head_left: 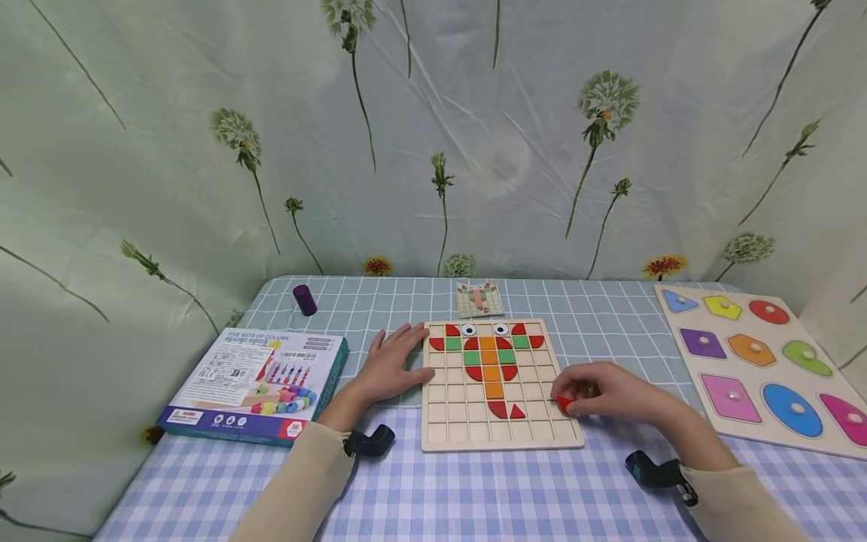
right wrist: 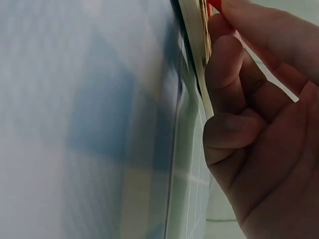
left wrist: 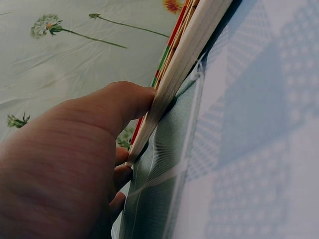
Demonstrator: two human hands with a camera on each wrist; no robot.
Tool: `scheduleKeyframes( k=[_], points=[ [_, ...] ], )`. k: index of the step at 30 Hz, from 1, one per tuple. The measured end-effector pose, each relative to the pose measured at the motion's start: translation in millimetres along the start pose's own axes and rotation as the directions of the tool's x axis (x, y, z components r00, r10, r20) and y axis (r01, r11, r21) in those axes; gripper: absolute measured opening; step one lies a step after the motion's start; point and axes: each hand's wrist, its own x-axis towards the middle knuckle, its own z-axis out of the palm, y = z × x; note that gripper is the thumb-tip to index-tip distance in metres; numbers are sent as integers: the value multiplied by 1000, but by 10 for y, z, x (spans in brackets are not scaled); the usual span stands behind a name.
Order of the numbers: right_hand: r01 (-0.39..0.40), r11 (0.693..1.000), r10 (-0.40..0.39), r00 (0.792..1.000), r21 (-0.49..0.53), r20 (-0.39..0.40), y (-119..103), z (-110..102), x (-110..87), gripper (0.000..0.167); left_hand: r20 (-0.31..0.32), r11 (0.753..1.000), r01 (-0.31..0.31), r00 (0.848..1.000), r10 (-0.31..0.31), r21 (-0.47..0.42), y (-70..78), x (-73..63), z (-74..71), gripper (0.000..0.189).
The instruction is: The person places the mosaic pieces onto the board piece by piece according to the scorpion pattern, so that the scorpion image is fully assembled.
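Note:
A wooden grid board lies in the middle of the table, with red, green and orange pieces and two eye discs set in its squares. At the board's left edge rests my left hand, fingers stretched out; in the left wrist view its thumb touches the wooden side. My right hand pinches a small red piece between thumb and finger over the board's right edge. The piece's full shape is hidden by the fingers. A red triangle and a red rounded piece lie below the orange column.
Behind the board is a small picture card with a similar pattern. A beads box lies on the left, a dark purple cylinder beyond it. To the right lies a knobbed shape puzzle. A floral curtain hangs behind the table.

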Motion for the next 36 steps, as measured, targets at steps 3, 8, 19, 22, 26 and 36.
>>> scheduleKeyframes(
  k=[3, 8, 19, 22, 26, 36],
  points=[
    [11, 1000, -11, 1000, 10, 18, -51, 43, 28, 16, 5, 1000, 2, 1000, -2, -2, 1, 2, 1, 77],
    [34, 999, -35, 998, 20, 46, -132, 109, 65, 12, 8, 1000, 0, 1000, 0, 6, -9, 6, 8, 77],
    [68, 998, -67, 997, -18, 47, -191, 170, 104, 9, 4, 1000, -1, 1000, 1, 19, 15, 1, -11, 76],
    [73, 997, -72, 995, -17, 72, -176, 118, 59, 12, 4, 1000, -4, 1000, 3, 17, 17, 1, -10, 76],
    [86, 996, -86, 988, 6, 127, -129, 70, 16, 18, 0, 1000, -5, 1000, 5, 19, 13, 0, -6, 75],
    [84, 996, -79, 989, -33, 123, -123, 88, 29, 18, -3, 1000, -7, 1000, 7, 26, 13, -1, -8, 76]
  ],
)
